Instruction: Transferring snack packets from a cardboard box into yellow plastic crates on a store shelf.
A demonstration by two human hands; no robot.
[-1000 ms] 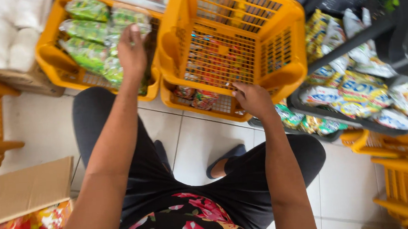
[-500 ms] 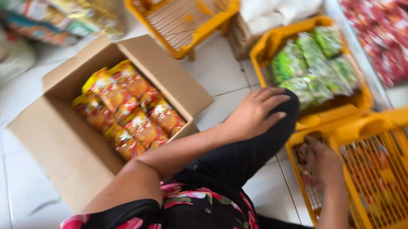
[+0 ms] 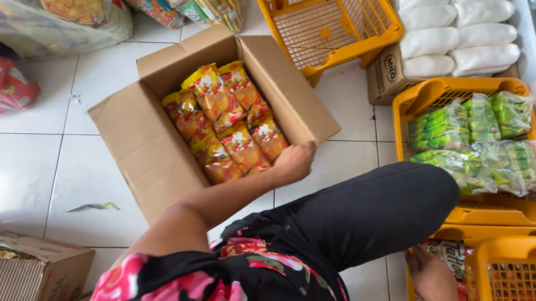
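So the left hand (image 3: 293, 162) has its fingers curled down together over the near edge of the open cardboard box (image 3: 137, 146), right at the corner by the front flap, and it looks like it's gripping the cardboard rather than any of the packs. Inside the box are rows of orange and yellow snack packets (image 3: 229, 122) lying flat and filling most of the space, just beyond the fingertips. The left arm comes across the body, bent at the elbow, forearm running low over the person's black-trousered knee (image 3: 377, 212). The right hand (image 3: 434, 277) is down at the bottom edge of the view, resting in a yellow basket (image 3: 447, 235) on some packets; its fingers are mostly cut off, so I can't tell if they're spread or closed on anything. Around all this it's pretty crowded: a yellow basket of green packets (image 3: 472, 138) just right of the knee, an empty yellow basket (image 3: 328, 23) behind the box, white sacks (image 3: 453, 27) stacked on a carton, and big clear bags of snacks (image 3: 43, 21) along the far left. Open white tile floor (image 3: 28, 177) sits left of the box, with another carton (image 3: 21, 277) at the near left corner.
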